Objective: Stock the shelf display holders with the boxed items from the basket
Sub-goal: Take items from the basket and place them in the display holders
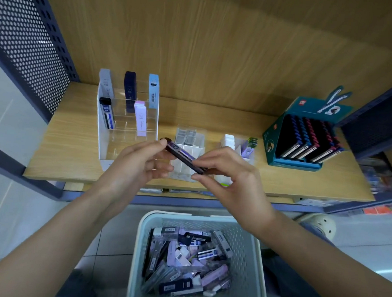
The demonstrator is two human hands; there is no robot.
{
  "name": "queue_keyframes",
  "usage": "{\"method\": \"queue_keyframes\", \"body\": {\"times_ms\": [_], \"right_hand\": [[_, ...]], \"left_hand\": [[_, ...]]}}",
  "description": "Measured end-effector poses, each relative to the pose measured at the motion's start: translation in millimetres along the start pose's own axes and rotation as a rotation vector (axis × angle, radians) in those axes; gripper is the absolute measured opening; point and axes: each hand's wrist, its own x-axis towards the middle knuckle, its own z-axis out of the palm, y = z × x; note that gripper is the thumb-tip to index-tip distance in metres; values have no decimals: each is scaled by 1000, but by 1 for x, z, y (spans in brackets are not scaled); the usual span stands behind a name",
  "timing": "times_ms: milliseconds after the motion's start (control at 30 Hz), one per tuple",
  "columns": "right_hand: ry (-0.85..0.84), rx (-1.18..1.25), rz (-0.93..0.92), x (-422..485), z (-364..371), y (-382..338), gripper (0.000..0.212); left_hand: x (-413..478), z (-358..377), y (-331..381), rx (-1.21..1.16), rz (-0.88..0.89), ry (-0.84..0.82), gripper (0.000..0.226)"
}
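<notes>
Both my hands hold one slim dark box with a purple label (182,154) above the shelf's front edge. My left hand (140,162) pinches its upper left end, and my right hand (229,171) pinches its lower right end. Behind them on the wooden shelf (70,144) stands a clear tiered display holder (131,130) carrying a grey, a navy, a light blue, a black and a pink box upright. Below me a pale green perforated basket (245,251) holds several more slim boxes, mostly purple, black and white.
Two small clear holders (190,136) with grey and white items sit mid-shelf behind my hands. A teal carton of dark notebooks (307,140) stands at the right. Perforated metal side panels (24,39) frame the shelf. A lower shelf with goods shows at far right.
</notes>
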Motion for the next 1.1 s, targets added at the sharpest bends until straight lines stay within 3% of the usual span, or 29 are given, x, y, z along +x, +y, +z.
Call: {"method": "queue_keyframes", "body": {"times_ms": [100, 233, 400, 533, 633, 800, 900, 1100], "right_hand": [[-44, -126, -11, -10, 2, 4, 29], [-101, -111, 99, -11, 1, 2, 24], [-179, -16, 326, 0, -5, -14, 35], [-259, -37, 331, 3, -1, -28, 45], [-270, -49, 284, 5, 3, -33, 36], [-285, -108, 245, 14, 16, -37, 17], [-189, -173, 205, 35, 26, -32, 15], [-69, -166, 190, 91, 59, -25, 10]], "left_hand": [[-1, 11, -1, -3, 71, 19, 15], [0, 18, -6, 243, 230, 73, 16], [-9, 20, -5, 561, 460, -62, 29], [-21, 19, -11, 511, 494, 9, 22], [-30, 11, -12, 617, 564, 24, 20], [-37, -19, -11, 1019, 720, 66, 7], [-24, -46, -11, 1240, 728, 111, 20], [-8, -102, -37, 1620, 585, 27, 41]]}}
